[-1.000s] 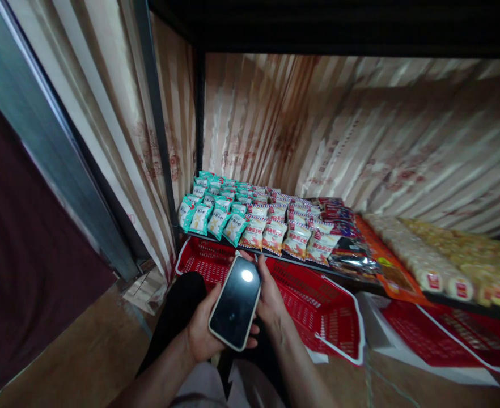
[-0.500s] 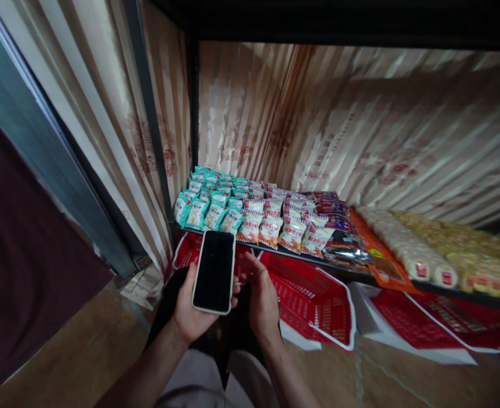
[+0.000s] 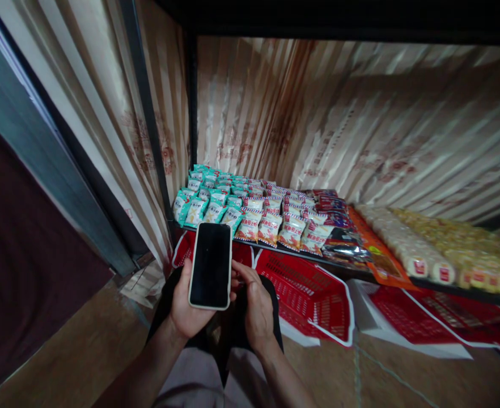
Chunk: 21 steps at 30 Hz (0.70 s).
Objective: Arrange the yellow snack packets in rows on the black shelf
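Observation:
A smartphone [image 3: 210,266] with a dark screen and a pale case rests upright in my left hand [image 3: 187,311]. The thumb lies along its left edge, and the fingertips curl round from behind to the right edge. Close by the phone's right side is my right hand [image 3: 258,311], fingers stretched out toward the case and holding nothing. Whether its fingertips touch the phone I cannot tell. Beyond the phone, turquoise snack bags [image 3: 196,211] and white-and-orange snack bags [image 3: 292,231] stand in rows on a low shelf.
Farther right on the shelf lie an orange package [image 3: 377,249], white wrapped rolls [image 3: 407,241] and yellowish packs [image 3: 458,243]. Red baskets [image 3: 339,306] sit on the floor beneath. Striped curtains [image 3: 250,102] hang behind, with a dark shelf post [image 3: 148,96] at left.
My right hand has moved inward, its fingers now nearer the phone's right edge. The phone has shifted slightly up and left in view, still in my left hand.

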Available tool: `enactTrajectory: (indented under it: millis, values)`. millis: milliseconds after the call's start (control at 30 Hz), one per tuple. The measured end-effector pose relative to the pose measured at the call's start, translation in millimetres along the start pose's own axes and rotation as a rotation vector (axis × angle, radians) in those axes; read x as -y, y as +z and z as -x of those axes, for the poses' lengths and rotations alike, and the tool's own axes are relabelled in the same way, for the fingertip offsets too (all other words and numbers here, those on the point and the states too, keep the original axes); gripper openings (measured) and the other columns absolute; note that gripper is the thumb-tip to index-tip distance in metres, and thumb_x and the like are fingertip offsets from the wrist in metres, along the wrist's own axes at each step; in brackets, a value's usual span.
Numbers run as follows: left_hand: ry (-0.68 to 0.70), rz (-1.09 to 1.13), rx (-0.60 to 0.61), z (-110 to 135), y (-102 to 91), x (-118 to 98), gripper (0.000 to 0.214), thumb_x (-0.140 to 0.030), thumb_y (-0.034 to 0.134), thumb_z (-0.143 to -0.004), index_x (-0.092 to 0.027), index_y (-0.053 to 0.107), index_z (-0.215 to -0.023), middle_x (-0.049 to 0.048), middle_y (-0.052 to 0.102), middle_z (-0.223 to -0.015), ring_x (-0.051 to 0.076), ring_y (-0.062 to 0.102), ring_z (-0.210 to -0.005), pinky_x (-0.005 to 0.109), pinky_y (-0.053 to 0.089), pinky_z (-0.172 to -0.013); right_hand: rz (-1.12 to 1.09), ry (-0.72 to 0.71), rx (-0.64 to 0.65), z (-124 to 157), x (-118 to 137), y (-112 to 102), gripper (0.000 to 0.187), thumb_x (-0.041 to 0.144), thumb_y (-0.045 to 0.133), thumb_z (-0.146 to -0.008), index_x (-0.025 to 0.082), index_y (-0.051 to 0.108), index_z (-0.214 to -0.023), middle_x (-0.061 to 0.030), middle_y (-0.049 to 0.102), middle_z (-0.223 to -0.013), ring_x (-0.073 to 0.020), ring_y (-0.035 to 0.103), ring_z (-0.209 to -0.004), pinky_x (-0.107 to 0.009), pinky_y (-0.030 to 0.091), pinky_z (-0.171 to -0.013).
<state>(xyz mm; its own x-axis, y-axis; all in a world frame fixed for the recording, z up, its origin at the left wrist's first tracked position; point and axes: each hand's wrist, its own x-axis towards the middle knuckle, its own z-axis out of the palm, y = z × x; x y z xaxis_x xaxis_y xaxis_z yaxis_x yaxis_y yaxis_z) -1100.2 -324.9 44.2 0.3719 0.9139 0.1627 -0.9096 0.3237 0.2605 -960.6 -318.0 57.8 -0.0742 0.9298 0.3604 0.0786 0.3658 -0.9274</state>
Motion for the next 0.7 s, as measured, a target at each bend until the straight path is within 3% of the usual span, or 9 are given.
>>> enactTrajectory:
  millis: [267,533,700]
  values:
    - [-0.021,-0.031,-0.065,-0.6,2.3,3.2,0.067,-0.057,0.020,-0.090,-0.010,0.061,-0.115,0.0162,0.067,-0.104,0.027,0.062,-0.097,0.044,0.044,-0.087,-0.064,0.132,-0.021,4.2,-2.6,1.7,0.048,0.057,0.033,-0.088,0.028,0.062,-0.112,-0.0051,0.061,-0.110,-0.0207,0.056,-0.097,-0.035,0.043,-0.086]
    - [-0.026,-0.018,-0.142,-2.0,9.9,7.8,0.059,-0.056,0.028,-0.089,-0.013,0.064,-0.110,0.0129,0.069,-0.100,0.027,0.062,-0.098,0.044,0.043,-0.090,0.035,0.019,-0.043,4.0,-4.6,-1.5,0.040,0.047,0.035,-0.090,0.028,0.063,-0.111,-0.0051,0.061,-0.108,-0.0218,0.054,-0.098,-0.039,0.040,-0.090]
    - [-0.003,0.008,-0.133,-0.2,10.5,11.3,0.055,-0.052,0.029,-0.091,-0.015,0.066,-0.106,0.0105,0.070,-0.098,0.023,0.064,-0.092,0.039,0.045,-0.087,0.015,0.021,-0.067,3.7,-4.7,-2.8,0.035,0.045,0.040,-0.089,0.027,0.065,-0.105,-0.0056,0.062,-0.104,-0.0223,0.054,-0.097,-0.040,0.040,-0.090]
